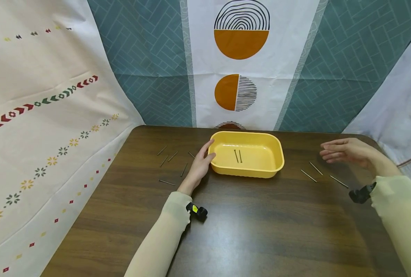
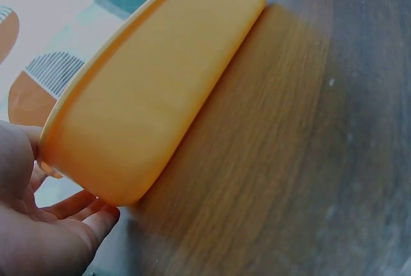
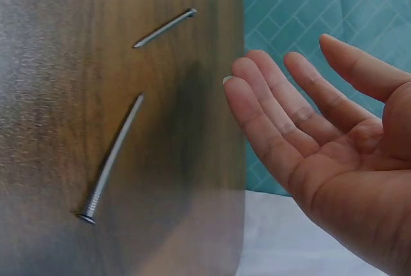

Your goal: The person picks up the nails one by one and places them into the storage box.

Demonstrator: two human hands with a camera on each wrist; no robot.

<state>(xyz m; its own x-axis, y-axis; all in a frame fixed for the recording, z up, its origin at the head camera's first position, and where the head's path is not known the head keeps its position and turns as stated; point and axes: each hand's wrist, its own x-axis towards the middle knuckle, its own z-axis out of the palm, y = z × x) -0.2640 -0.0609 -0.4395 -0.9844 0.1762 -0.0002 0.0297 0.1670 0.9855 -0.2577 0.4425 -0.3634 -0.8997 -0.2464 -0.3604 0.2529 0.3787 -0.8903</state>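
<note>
A yellow plastic tray (image 1: 243, 172) stands at the back middle of the brown table, with two nails (image 1: 240, 156) lying side by side on its floor. My left hand (image 1: 199, 166) holds its left end, the thumb at the rim; in the left wrist view fingers (image 2: 103, 221) touch the low outer wall. On the right, my right hand (image 1: 352, 153) hovers over the table, palm sideways, fingers loosely extended and holding nothing. Close to it lie three loose nails (image 1: 339, 182). The right wrist view shows a long nail (image 3: 115, 154) with its flat head toward the bottom.
Several more nails (image 1: 166, 182) lie scattered left of the tray, one partly behind the left hand. Patterned cloth (image 1: 150, 77) hangs along the table's back edge, and white cloth (image 1: 53, 161) borders the left side. Wood tabletop (image 1: 261, 227) stretches in front of the tray.
</note>
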